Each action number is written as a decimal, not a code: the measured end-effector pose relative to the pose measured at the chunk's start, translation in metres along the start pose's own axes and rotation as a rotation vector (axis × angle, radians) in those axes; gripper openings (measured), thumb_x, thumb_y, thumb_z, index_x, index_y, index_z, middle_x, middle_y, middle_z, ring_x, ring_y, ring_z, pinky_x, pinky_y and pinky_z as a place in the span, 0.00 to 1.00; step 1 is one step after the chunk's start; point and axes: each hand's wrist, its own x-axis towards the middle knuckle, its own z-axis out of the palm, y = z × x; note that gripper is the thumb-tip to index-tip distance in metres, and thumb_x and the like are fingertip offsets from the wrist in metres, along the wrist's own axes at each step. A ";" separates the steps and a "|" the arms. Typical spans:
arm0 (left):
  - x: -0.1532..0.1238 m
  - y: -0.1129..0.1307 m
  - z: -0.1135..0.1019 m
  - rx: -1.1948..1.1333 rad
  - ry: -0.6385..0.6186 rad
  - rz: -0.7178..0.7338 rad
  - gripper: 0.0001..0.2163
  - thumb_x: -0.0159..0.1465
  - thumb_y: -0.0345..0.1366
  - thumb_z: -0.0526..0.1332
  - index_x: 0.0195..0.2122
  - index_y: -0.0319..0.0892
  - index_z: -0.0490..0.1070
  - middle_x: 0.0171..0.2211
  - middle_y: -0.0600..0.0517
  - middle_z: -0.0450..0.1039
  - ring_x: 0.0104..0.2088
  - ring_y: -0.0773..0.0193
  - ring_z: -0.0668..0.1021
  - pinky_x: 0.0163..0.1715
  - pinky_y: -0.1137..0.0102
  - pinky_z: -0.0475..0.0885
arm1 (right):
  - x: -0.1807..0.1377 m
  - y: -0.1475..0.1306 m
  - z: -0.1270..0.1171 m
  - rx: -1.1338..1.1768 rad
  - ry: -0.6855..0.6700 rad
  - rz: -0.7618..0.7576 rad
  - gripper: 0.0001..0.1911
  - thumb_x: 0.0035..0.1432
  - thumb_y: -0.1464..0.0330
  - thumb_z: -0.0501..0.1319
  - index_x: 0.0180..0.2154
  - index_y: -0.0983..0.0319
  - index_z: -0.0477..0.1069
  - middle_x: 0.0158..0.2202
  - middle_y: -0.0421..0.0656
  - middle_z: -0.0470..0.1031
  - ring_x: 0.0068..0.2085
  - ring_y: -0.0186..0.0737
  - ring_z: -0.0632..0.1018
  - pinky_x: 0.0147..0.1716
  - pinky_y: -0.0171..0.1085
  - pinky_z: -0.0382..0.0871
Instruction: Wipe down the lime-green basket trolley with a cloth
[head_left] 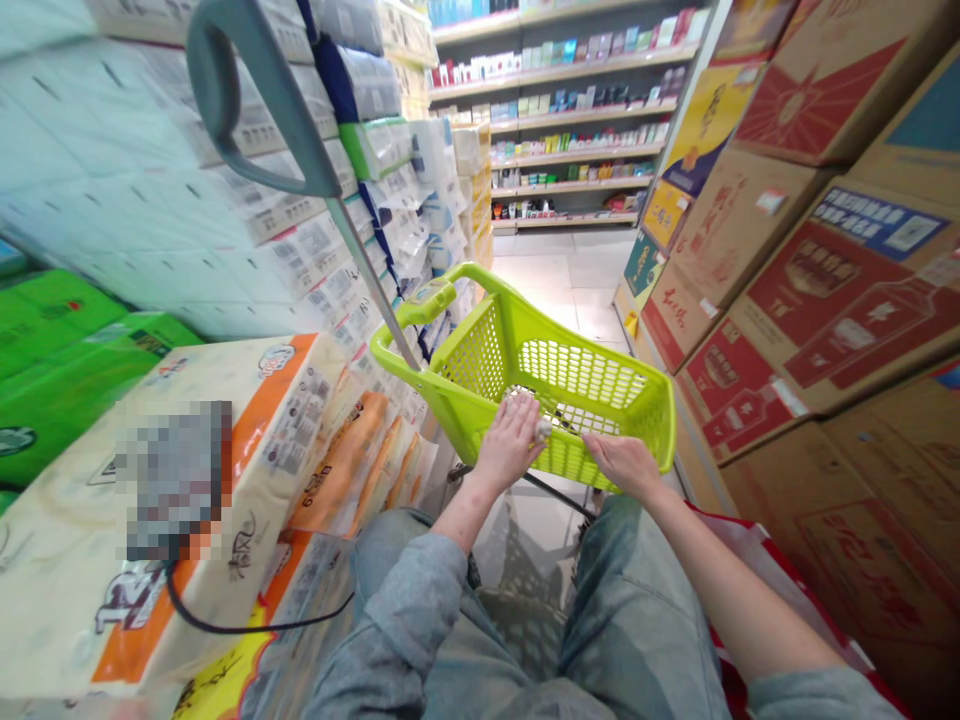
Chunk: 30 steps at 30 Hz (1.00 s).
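A lime-green plastic shopping basket with perforated walls stands on the floor in front of my knees. Over its near side, my left hand is bent with fingers held together, and a small whitish thing shows beside them. What that thing is, I cannot make out. Further right, my right hand is closed at the near rim, thumb and fingers pressed together; whatever lies in them is hidden. A few thin dark lines show inside the basket between the hands. The basket's long grey pull handle rises to the upper left.
Tissue packs are stacked on the left, with a blurred-out dark device and its black cable on top. Cardboard boxes line the right. Shelves of small goods stand ahead. A red-edged bag lies by my right leg.
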 end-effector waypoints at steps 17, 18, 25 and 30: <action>-0.011 -0.085 -0.051 0.106 -0.022 0.068 0.15 0.66 0.32 0.51 0.53 0.44 0.65 0.52 0.46 0.70 0.57 0.59 0.68 0.60 0.58 0.59 | 0.002 0.010 0.002 -0.007 0.018 -0.023 0.31 0.67 0.57 0.35 0.27 0.61 0.71 0.24 0.42 0.77 0.25 0.33 0.75 0.23 0.33 0.48; -0.013 -0.093 -0.055 0.125 -0.029 0.052 0.15 0.66 0.32 0.51 0.53 0.44 0.65 0.52 0.46 0.70 0.57 0.60 0.68 0.61 0.58 0.59 | 0.002 0.009 0.002 -0.011 0.020 -0.021 0.32 0.67 0.57 0.35 0.27 0.61 0.71 0.24 0.42 0.77 0.25 0.33 0.75 0.22 0.33 0.47; -0.022 -0.074 -0.036 0.155 0.048 -0.085 0.20 0.65 0.28 0.50 0.59 0.40 0.59 0.61 0.43 0.60 0.64 0.56 0.56 0.63 0.54 0.54 | 0.005 0.003 0.000 -0.003 -0.003 -0.015 0.33 0.67 0.57 0.34 0.27 0.61 0.71 0.25 0.42 0.77 0.25 0.33 0.74 0.23 0.33 0.47; -0.019 -0.024 0.001 0.023 0.055 -0.018 0.22 0.65 0.27 0.49 0.61 0.40 0.56 0.63 0.45 0.56 0.66 0.58 0.52 0.63 0.55 0.56 | 0.005 0.002 0.000 -0.030 -0.017 0.002 0.32 0.67 0.57 0.35 0.27 0.61 0.72 0.26 0.43 0.78 0.25 0.34 0.75 0.23 0.33 0.47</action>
